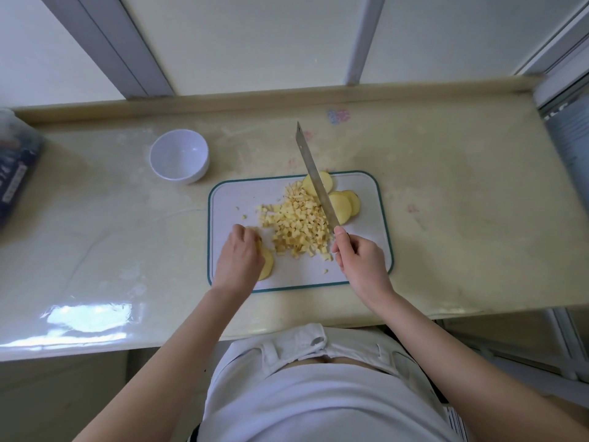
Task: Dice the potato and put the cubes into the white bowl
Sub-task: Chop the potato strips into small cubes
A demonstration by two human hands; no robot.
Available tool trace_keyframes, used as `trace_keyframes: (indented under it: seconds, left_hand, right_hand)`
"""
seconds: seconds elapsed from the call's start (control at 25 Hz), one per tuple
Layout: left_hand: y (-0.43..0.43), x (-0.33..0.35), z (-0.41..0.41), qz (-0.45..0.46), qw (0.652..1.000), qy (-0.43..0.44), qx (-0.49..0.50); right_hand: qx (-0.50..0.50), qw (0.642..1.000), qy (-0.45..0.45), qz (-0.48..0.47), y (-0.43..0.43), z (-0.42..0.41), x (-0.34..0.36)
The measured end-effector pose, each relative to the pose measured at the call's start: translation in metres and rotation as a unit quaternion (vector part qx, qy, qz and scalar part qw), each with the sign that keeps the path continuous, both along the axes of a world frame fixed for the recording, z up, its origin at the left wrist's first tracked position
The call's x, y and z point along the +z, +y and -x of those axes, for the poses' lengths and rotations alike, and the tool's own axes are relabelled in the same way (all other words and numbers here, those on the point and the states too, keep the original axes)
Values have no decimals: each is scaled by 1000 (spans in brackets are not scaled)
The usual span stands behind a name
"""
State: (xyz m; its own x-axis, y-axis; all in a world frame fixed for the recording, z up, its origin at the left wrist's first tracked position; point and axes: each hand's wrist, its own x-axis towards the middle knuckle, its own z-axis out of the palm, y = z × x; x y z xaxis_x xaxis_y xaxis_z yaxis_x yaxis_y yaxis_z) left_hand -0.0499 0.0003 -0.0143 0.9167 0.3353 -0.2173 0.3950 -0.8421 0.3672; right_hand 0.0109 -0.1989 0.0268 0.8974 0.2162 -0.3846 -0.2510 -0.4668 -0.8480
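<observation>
A white cutting board [242, 196] with a teal edge lies on the counter. A heap of small potato cubes [299, 224] covers its middle. Round potato slices [342, 204] lie at the board's far right. My left hand [239, 258] curls over a stack of potato slices [267, 266] at the board's near left corner. My right hand [358, 258] grips the handle of a long knife [314, 177], whose blade points away over the cubes and slices. The white bowl [179, 156] stands empty on the counter, left of and beyond the board.
The cream counter [446, 218] has a raised back edge and a window behind it. A dark blue packet [16, 173] lies at the far left. A grey ribbed object [570, 135] stands at the right end.
</observation>
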Motion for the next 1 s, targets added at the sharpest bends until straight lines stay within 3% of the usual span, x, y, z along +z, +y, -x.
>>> trace_keyframes:
  seconds: [0.08,0.24,0.8,1.0]
  left_hand:
    - [-6,-8,10,-55,996,37,-60]
    - [-9,-13,16,-99,992,26,-77]
    - [-6,-8,8,-51,986,112,-109]
    - [12,-3,-2,-11,999,-13,-28]
  right_hand:
    - [5,1000,2,1,1,1,0]
    - [16,1000,1,2,0,3,-3]
    - [16,1000,3,8,4,2,-3]
    - [24,1000,9,2,7,1,-2]
